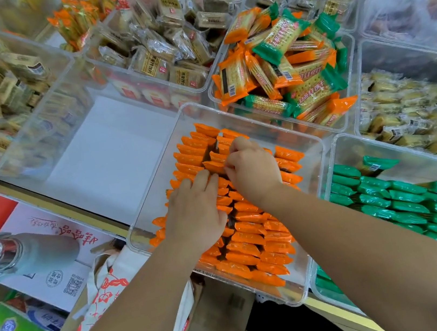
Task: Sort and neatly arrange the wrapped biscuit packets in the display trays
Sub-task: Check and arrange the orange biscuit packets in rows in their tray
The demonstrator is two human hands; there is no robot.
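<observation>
While the orange packets (248, 238) stand on edge in rows in the clear tray (155, 186), the right hand (254, 172) pinches one and the left hand (195, 215) presses flat, fingers straight; a careless tug could topple neighbours domino-style.

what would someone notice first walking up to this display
The tight rows of orange packets in the clear tray at centre stand out first, with the left hand resting flat on them and the right hand pinching one further back. Next come the neat green packets in the tray to the right, and the loose orange-and-green pile in the tray behind.
</observation>
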